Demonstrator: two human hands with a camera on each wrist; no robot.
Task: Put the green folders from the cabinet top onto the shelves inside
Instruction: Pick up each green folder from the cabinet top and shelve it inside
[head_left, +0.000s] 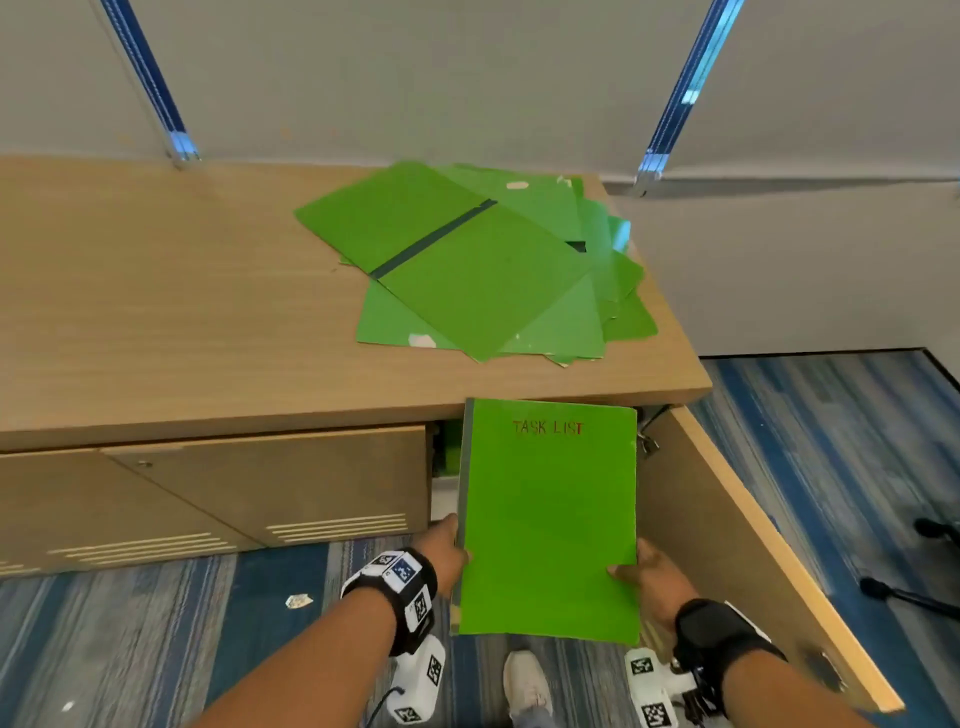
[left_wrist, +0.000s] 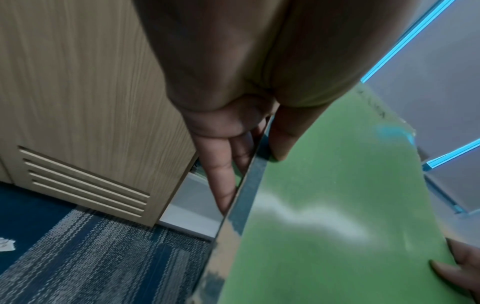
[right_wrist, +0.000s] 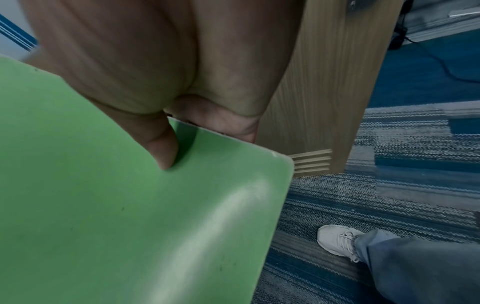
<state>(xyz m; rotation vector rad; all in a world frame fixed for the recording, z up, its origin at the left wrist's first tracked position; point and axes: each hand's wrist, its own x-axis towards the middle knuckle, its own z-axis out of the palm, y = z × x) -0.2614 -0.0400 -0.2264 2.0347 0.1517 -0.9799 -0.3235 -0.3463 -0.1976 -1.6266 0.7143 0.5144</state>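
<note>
A green folder (head_left: 550, 519) lettered "TASK LIST" hangs in front of the cabinet's open right bay, its far end just under the top's front edge. My left hand (head_left: 451, 552) pinches its grey-taped spine (left_wrist: 246, 197), thumb on the cover and fingers (left_wrist: 223, 174) underneath. My right hand (head_left: 644, 577) pinches the opposite edge, thumb (right_wrist: 162, 144) on the green cover (right_wrist: 103, 205). Several more green folders (head_left: 478, 270) lie fanned in a loose pile on the wooden cabinet top (head_left: 156, 312). Green shows inside the cabinet (head_left: 448, 447), left of the held folder.
The right cabinet door (head_left: 753, 545) stands swung open beside my right arm. The neighbouring door (head_left: 291, 488) to the left is closed. My shoe (head_left: 527, 686) stands on the blue striped carpet below the folder. A scrap of paper (head_left: 298, 601) lies on the floor at left.
</note>
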